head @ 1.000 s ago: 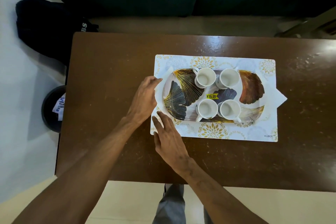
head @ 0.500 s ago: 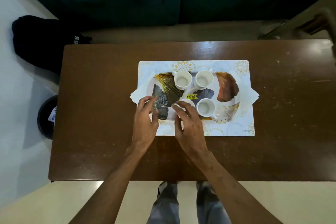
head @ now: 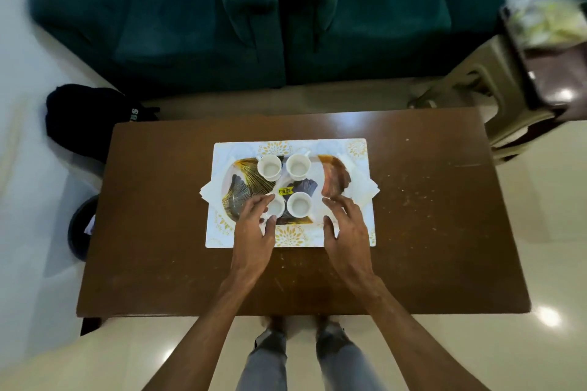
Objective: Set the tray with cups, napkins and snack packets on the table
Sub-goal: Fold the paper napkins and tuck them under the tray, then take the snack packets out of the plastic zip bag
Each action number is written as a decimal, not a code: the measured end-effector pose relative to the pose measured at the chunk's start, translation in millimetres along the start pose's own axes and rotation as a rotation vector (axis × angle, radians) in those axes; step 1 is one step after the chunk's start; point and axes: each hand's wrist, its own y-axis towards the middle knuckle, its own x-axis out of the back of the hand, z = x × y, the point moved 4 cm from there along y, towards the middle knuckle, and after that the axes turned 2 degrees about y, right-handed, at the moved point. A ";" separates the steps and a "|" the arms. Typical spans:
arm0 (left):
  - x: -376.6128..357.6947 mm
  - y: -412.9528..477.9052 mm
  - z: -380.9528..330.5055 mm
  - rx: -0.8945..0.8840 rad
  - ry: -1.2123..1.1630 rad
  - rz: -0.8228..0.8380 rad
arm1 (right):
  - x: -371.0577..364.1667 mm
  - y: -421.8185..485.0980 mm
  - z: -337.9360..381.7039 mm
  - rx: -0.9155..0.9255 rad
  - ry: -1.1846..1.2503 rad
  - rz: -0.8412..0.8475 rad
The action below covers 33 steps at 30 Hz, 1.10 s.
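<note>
Cups (head: 298, 165) and napkins (head: 365, 189) are on; the snack packets are yet to come.
My left hand (head: 254, 225) and right hand (head: 346, 225) hover slack-fingered, holding nothing, over the near rim of the tray (head: 333, 174), which sits on the placemat (head: 359, 149) mid-table (head: 158, 216). I judge the next move is to fetch packets; I see none here. My left hand half hides one cup, and the bag (head: 546, 13) far right is blurred.

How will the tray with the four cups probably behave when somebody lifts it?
The tray looks rigid and glossy, so it would probably stay flat when lifted. The four cups stand loose on its smooth surface and may slide or tip if it tilts. The thin napkins at its ends would likely stay behind.
</note>
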 end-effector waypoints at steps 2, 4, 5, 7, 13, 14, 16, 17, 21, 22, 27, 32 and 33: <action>3.6 -8.9 -23.6 0.014 0.006 0.003 | 24.5 -1.4 5.0 0.012 -0.013 0.009; 6.9 -16.7 -43.8 0.007 0.010 0.014 | 46.1 -2.2 8.4 0.008 -0.040 0.023; 9.5 -21.2 -54.0 -0.008 0.012 0.021 | 56.9 -3.3 10.2 0.000 -0.051 0.036; 16.2 -29.1 -73.8 -0.044 0.019 0.034 | 79.4 -7.1 15.8 -0.006 -0.071 0.059; 28.0 -50.3 -122.1 -0.123 0.040 0.064 | 144.2 -33.3 31.9 -0.041 -0.162 0.126; 27.1 -57.1 -132.5 -0.143 0.035 0.064 | 157.3 -40.9 34.6 -0.049 -0.169 0.124; 22.9 -72.2 -152.8 -0.158 -0.001 0.072 | 186.3 -55.9 38.2 -0.049 -0.174 0.082; 19.3 -79.6 -164.0 -0.160 -0.013 0.079 | 202.2 -62.2 38.7 -0.043 -0.178 0.051; -5.3 -103.0 -213.3 -0.220 -0.003 0.106 | 264.6 -72.3 26.8 -0.037 -0.231 -0.022; -13.9 -107.4 -227.3 -0.237 -0.001 0.107 | 281.1 -73.9 19.4 -0.041 -0.235 -0.035; -82.1 -125.0 -296.5 -0.315 0.019 0.185 | 364.1 -83.7 -42.7 -0.035 -0.151 -0.129; -168.5 -134.0 -374.9 -0.376 0.052 0.194 | 446.5 -84.2 -123.9 -0.071 -0.117 -0.202; -183.2 -134.7 -388.2 -0.391 0.049 0.195 | 460.3 -82.7 -136.4 -0.065 -0.121 -0.210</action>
